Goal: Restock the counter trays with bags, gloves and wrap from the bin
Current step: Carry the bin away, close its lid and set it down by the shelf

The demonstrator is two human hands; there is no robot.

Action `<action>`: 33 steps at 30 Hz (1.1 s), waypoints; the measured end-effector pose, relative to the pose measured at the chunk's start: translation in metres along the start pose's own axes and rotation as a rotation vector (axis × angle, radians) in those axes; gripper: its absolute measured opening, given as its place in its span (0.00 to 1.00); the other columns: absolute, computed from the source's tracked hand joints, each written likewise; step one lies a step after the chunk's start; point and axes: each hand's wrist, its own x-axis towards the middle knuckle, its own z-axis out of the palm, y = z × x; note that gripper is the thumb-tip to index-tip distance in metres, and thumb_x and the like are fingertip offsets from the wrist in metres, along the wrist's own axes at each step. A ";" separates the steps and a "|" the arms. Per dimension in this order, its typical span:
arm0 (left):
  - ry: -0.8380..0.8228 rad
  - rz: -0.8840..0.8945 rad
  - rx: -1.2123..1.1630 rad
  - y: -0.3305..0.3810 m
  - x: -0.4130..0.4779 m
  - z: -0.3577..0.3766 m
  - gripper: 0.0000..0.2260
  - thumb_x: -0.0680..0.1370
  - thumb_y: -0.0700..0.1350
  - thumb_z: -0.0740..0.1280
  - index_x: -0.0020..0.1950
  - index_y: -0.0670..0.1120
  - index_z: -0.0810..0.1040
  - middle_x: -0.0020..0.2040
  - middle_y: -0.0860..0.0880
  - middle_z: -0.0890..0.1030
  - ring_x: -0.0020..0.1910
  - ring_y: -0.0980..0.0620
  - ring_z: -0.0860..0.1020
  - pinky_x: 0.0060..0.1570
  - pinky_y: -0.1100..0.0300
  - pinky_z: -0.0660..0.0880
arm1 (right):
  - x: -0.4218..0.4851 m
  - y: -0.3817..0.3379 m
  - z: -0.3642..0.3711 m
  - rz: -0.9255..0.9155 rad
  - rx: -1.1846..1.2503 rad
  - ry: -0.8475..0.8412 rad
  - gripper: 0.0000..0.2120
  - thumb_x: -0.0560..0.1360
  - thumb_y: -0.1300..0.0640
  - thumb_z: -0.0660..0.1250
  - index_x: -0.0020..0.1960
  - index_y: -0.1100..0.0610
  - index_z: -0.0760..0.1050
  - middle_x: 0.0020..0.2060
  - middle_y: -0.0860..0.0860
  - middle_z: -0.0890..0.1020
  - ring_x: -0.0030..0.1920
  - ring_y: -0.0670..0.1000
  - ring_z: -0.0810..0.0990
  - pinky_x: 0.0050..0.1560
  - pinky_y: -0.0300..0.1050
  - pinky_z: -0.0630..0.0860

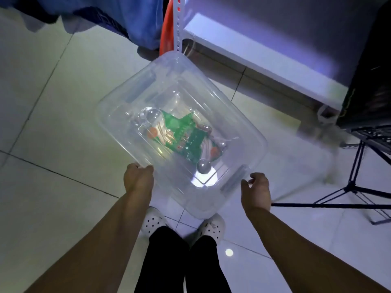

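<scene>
The white tile floor (pixel 53 115) is under me. I hold the big clear bin (pixel 182 132) up over my white shoes (pixel 153 220). My left hand (pixel 138 178) has its fingers curled tight on the bin's near rim. My right hand (pixel 256 191) is at the other near corner, fingers loose, just touching it. A green packet (pixel 186 136) lies inside on the bottom.

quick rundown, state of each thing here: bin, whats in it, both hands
clear bin: held above the tiled floor, tilted, no lid seen
green packet: lying flat on the bin's bottom
left hand: gripping the bin's near rim
right hand: at the bin's near right corner, fingers loosely curled, grip unclear
</scene>
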 end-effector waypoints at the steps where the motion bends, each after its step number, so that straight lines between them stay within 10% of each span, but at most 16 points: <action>1: 0.016 -0.005 0.021 -0.004 0.005 0.005 0.16 0.74 0.41 0.66 0.59 0.35 0.73 0.54 0.37 0.79 0.50 0.39 0.78 0.44 0.56 0.70 | 0.004 0.006 0.010 0.086 0.049 -0.019 0.16 0.75 0.56 0.66 0.60 0.61 0.69 0.56 0.58 0.76 0.54 0.59 0.77 0.52 0.47 0.71; 7: -0.070 0.002 -0.005 -0.017 0.025 0.023 0.22 0.70 0.46 0.67 0.59 0.34 0.73 0.54 0.36 0.79 0.51 0.38 0.79 0.56 0.46 0.76 | 0.017 0.023 0.057 0.261 0.158 -0.154 0.19 0.74 0.48 0.66 0.54 0.63 0.70 0.46 0.59 0.78 0.45 0.58 0.76 0.48 0.49 0.72; 13: -0.167 0.001 -0.147 -0.031 0.030 0.031 0.18 0.62 0.48 0.64 0.40 0.33 0.74 0.35 0.38 0.73 0.37 0.45 0.72 0.46 0.47 0.75 | 0.028 0.023 0.057 0.285 0.310 -0.099 0.10 0.74 0.56 0.66 0.45 0.61 0.66 0.33 0.52 0.70 0.39 0.55 0.71 0.39 0.43 0.67; 19: -0.251 -0.124 -0.294 -0.018 -0.010 0.055 0.06 0.74 0.37 0.67 0.39 0.37 0.72 0.35 0.41 0.75 0.37 0.46 0.75 0.50 0.51 0.73 | 0.072 0.008 0.012 0.168 0.222 0.056 0.17 0.76 0.59 0.65 0.59 0.69 0.68 0.54 0.67 0.77 0.55 0.64 0.76 0.53 0.51 0.70; 21: -0.174 -0.116 -0.259 -0.012 -0.016 0.063 0.17 0.73 0.37 0.70 0.58 0.35 0.69 0.52 0.41 0.74 0.51 0.46 0.74 0.59 0.52 0.68 | 0.090 0.004 -0.003 0.147 0.237 0.071 0.17 0.76 0.59 0.64 0.60 0.67 0.68 0.56 0.66 0.77 0.55 0.63 0.76 0.53 0.51 0.71; 24: 0.068 0.291 0.124 -0.005 -0.022 0.064 0.38 0.70 0.41 0.74 0.73 0.37 0.56 0.70 0.39 0.63 0.69 0.42 0.63 0.68 0.52 0.59 | 0.110 -0.001 -0.019 0.147 0.261 0.066 0.17 0.76 0.59 0.64 0.61 0.65 0.67 0.56 0.64 0.77 0.50 0.60 0.76 0.50 0.47 0.70; 28: 0.075 0.732 0.589 0.003 -0.014 0.070 0.36 0.70 0.49 0.73 0.74 0.48 0.59 0.76 0.42 0.56 0.74 0.42 0.52 0.70 0.48 0.54 | 0.123 0.004 -0.023 0.161 0.286 0.050 0.16 0.76 0.58 0.64 0.61 0.63 0.68 0.57 0.62 0.77 0.45 0.55 0.73 0.46 0.43 0.69; 33: -0.042 0.881 0.832 0.005 0.007 0.072 0.33 0.72 0.54 0.69 0.74 0.50 0.60 0.77 0.43 0.55 0.75 0.41 0.50 0.71 0.45 0.50 | 0.125 0.019 -0.018 0.152 0.353 0.063 0.18 0.75 0.55 0.66 0.62 0.61 0.70 0.54 0.60 0.79 0.46 0.55 0.75 0.48 0.44 0.71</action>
